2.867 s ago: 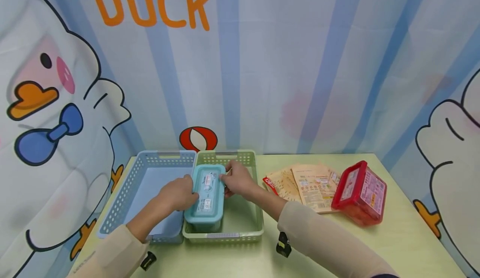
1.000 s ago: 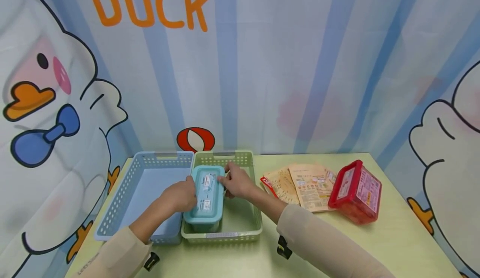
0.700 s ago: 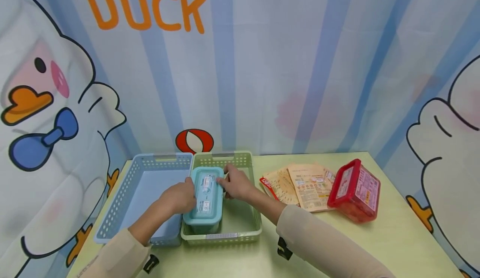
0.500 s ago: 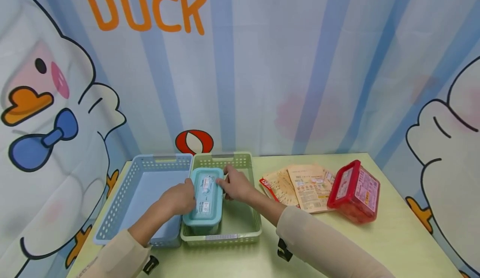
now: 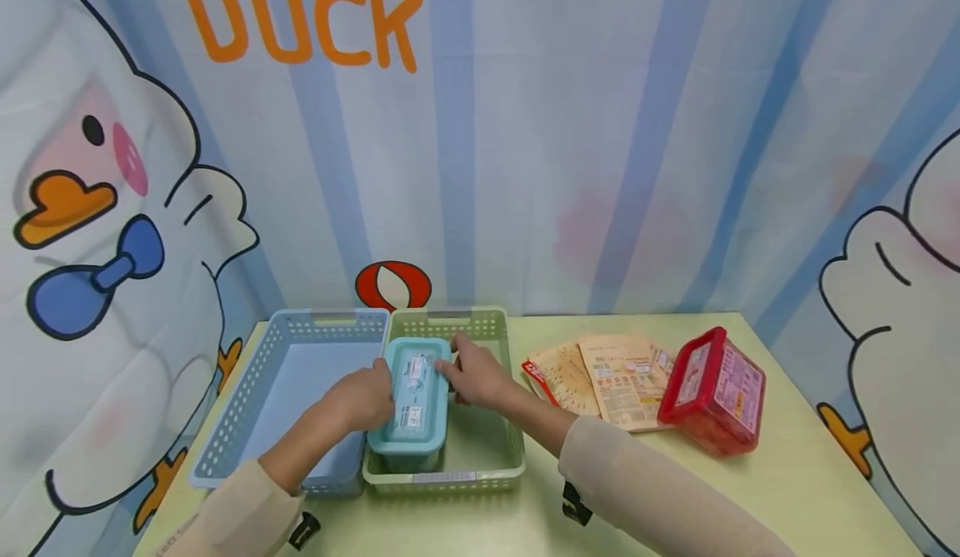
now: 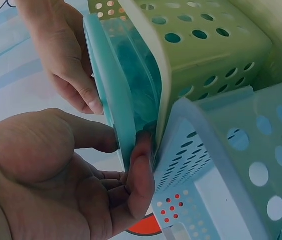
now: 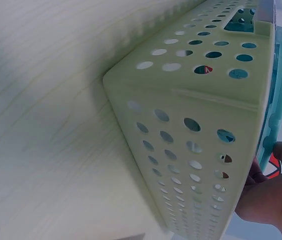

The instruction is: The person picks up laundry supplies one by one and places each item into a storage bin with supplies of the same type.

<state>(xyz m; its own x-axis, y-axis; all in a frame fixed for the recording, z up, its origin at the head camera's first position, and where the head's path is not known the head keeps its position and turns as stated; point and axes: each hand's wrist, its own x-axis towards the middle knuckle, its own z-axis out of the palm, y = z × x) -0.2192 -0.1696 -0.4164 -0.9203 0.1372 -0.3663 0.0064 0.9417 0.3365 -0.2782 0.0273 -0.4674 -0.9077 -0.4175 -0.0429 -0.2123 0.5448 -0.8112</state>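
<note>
A clear-bodied box with a teal lid (image 5: pixel 408 394) sits in the left part of the green basket (image 5: pixel 483 436), its lid standing above the basket rim. My left hand (image 5: pixel 363 397) pinches the lid's left edge; in the left wrist view its thumb lies on top and the fingers curl beneath the rim. On the opposite side, my right hand (image 5: pixel 480 373) pinches the lid's right edge, thumb on top. In the right wrist view the basket wall partly hides those fingers. Something teal shows through the box (image 6: pixel 133 65) wall in the left wrist view.
A blue basket (image 5: pixel 300 382) stands against the green one on the left. To the right lie flat food packets (image 5: pixel 626 378), and a red-lidded clear tub (image 5: pixel 716 394) leans on its side beside them. A striped duck curtain (image 5: pixel 540 140) hangs behind the table.
Both hands keep hold of the lid edges, and the box stays in its place in the green basket. Only the head view drifts slightly.
</note>
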